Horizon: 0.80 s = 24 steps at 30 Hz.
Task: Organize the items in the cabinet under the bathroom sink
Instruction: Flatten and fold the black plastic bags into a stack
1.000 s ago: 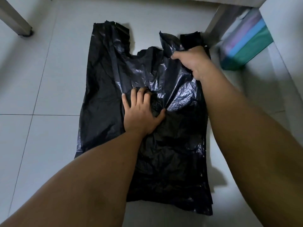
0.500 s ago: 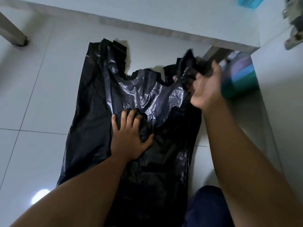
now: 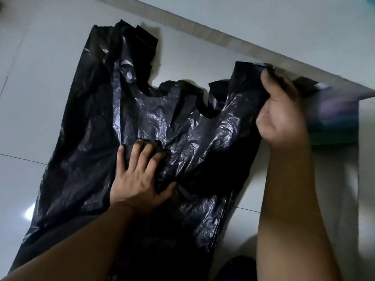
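Observation:
A large black plastic bag (image 3: pixel 97 126) with two handle loops lies spread flat on the white tiled floor. My left hand (image 3: pixel 138 175) presses down on the middle of the bag, its fingers spread and slightly bent over a wrinkled bunch of plastic. My right hand (image 3: pixel 282 116) holds the bag's right handle loop (image 3: pixel 246 78) at its top, fingers curled round the plastic and pulling it taut toward the right. The left handle loop (image 3: pixel 129 39) lies flat and free.
A white cabinet edge (image 3: pixel 223 40) runs diagonally across the top right. A box with purple, blue and green bands (image 3: pixel 336 118) stands under it, just right of my right hand. White floor tiles (image 3: pixel 40 82) surround the bag. Something dark blue (image 3: pixel 239 266) shows at the bottom.
My right hand has drawn the right handle loop outward to the right and straightened it. The view has shifted and tilted. My left hand has stayed pressed on the bag's middle.

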Available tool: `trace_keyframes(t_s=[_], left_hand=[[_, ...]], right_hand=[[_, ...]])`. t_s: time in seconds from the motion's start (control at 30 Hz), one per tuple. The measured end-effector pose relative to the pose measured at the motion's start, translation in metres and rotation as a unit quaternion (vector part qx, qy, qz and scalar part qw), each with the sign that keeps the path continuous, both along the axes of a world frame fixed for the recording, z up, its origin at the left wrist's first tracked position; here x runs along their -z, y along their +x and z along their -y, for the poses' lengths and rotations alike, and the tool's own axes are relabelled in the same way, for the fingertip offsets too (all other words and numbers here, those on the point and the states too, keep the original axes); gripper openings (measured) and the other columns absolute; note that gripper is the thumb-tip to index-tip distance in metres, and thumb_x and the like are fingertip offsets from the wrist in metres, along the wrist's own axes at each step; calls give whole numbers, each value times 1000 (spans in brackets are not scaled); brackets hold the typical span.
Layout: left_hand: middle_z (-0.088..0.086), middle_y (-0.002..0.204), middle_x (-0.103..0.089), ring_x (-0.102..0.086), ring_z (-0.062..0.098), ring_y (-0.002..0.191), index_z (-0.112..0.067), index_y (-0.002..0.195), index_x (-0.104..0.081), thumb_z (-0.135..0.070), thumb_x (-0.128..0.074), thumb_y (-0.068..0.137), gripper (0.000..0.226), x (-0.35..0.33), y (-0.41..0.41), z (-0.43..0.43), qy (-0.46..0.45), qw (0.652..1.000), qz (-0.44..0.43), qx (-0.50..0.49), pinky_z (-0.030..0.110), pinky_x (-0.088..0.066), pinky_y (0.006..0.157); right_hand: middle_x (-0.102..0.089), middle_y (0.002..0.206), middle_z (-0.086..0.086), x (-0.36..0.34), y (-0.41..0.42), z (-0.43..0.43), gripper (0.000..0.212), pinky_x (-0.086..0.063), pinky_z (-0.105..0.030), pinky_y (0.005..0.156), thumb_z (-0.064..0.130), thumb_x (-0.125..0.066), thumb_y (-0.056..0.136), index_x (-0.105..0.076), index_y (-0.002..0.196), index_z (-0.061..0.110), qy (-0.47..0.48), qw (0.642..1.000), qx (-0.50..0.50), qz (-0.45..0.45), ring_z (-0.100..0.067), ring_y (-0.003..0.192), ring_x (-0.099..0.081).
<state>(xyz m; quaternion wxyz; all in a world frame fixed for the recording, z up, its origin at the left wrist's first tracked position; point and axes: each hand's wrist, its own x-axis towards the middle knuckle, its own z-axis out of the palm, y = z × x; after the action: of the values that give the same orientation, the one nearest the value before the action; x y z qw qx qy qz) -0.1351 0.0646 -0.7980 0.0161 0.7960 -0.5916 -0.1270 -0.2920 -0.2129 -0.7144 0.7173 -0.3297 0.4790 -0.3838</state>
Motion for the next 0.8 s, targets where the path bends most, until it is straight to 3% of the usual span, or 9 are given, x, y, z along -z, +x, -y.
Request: trace_keyframes(t_s=[0.07,0.17,0.27,0.33,0.43,0.53,0.67,0.73,0.8], left_hand=[[10,151,-40,-21,36,149,-16,139,-50,-76,-49,77,85,1,0,0,23,1000,3,6,65,-9,119],[10,153,-38,-19,35,149,-17,140,-50,-77,-46,78,86,-1,-3,0,32,999,-2,3,64,-8,119],[7,155,-36,-17,33,150,-20,142,-47,-78,-40,80,85,-6,-5,3,29,1000,-1,1,62,-9,120],[5,155,-36,-16,32,150,-22,141,-46,-78,-40,80,83,-6,-4,1,22,1000,2,1,60,-8,120],[6,154,-36,-15,31,150,-21,140,-45,-78,-42,80,83,-7,-3,-1,16,1000,0,0,61,-8,121],[7,155,-35,-15,33,150,-21,141,-45,-78,-42,80,83,-7,-3,-1,21,1000,-3,3,61,-8,120],[9,152,-37,-20,35,148,-19,138,-46,-75,-45,80,81,-6,0,-2,11,1000,-8,8,64,-11,119],[9,152,-38,-21,35,148,-18,139,-46,-75,-45,80,81,-5,2,-4,9,1000,-5,10,64,-11,119],[10,153,-38,-20,35,148,-17,139,-47,-75,-45,81,82,-5,1,-4,6,1000,-5,11,64,-11,119]], right_hand=[[-65,128,-16,-3,-8,-1,32,-49,-47,102,38,-48,102,-66,113,14,86,994,-65,-2,-31,119,-63],[-77,96,-3,0,-8,-10,18,-58,-48,89,30,-62,96,-74,84,22,-18,959,-123,-254,-25,93,-73],[-73,94,2,1,3,-9,15,-58,-36,82,25,-73,82,-70,96,22,-203,817,-188,-506,-21,90,-70],[-69,109,-3,9,12,-5,39,-55,-35,86,22,-70,79,-65,118,19,-204,747,-236,-586,-27,101,-66],[-68,115,-8,21,21,-13,32,-56,-38,86,15,-65,79,-68,111,12,-222,678,-283,-641,-33,107,-64],[-67,84,-4,15,20,-17,6,-51,-30,71,16,-65,84,-67,84,11,-246,754,-214,-570,-24,84,-65],[-54,73,3,2,18,-8,16,-42,-25,59,15,-62,91,-51,81,20,-156,874,-92,-451,-14,69,-53],[-63,83,-1,-2,18,-5,25,-56,-28,66,6,-68,89,-49,86,22,-31,957,-8,-288,-17,72,-64],[-71,89,-6,-9,18,-1,26,-61,-45,80,0,-72,85,-56,91,18,44,987,29,-150,-23,76,-72]])
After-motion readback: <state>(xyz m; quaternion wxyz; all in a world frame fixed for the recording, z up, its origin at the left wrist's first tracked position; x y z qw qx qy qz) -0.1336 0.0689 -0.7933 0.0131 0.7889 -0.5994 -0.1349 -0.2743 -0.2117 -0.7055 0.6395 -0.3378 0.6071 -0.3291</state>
